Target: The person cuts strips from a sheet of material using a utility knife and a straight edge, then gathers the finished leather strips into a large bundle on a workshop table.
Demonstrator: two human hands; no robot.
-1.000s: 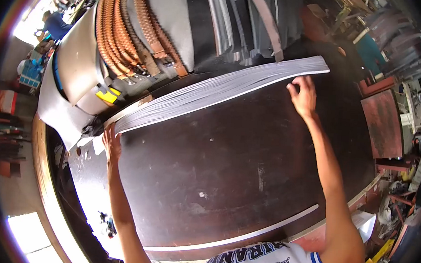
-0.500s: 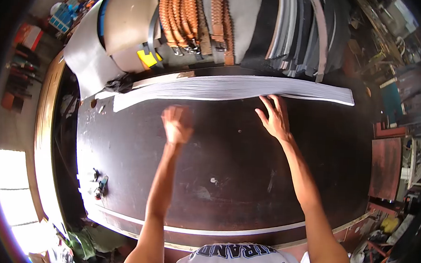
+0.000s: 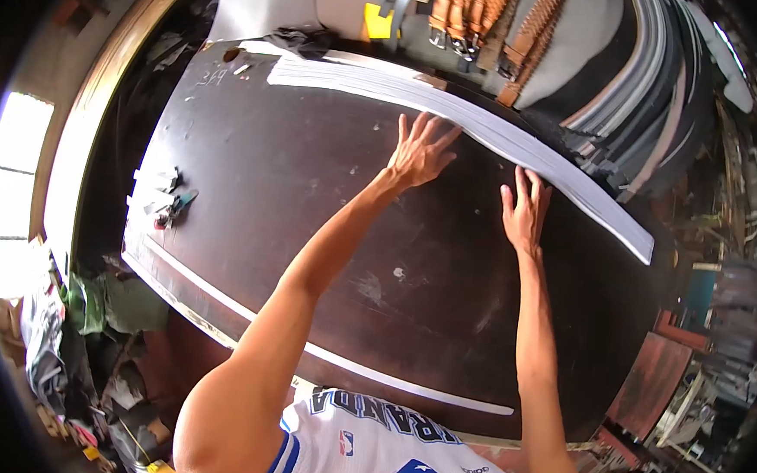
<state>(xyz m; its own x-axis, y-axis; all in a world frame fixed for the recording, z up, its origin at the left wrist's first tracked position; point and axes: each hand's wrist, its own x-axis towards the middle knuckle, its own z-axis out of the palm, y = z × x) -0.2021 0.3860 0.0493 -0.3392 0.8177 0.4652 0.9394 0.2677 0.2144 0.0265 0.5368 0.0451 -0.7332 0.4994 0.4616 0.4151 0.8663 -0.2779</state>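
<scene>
A long bundle of thin white strips (image 3: 493,136) lies across the far side of the dark tabletop (image 3: 312,180), running down toward the right. Spread fingers of my left hand (image 3: 421,155) reach to the bundle's near edge, around its middle. Farther right, my right hand (image 3: 529,209) has its fingertips right at the same edge, thumb held apart. Both palms face down over the table, and neither hand grasps anything.
Brown braided belts (image 3: 470,21) and grey and black straps (image 3: 643,88) hang beyond the bundle. A single white strip (image 3: 408,391) lies along the near table edge. Small tools (image 3: 172,202) sit at the left, and a dark cloth (image 3: 299,40) lies by the bundle's left end.
My left hand has moved right and forward up to the bundle. The right hand stays at its edge. The bundle looks narrower and less bulged, and the view has turned.
</scene>
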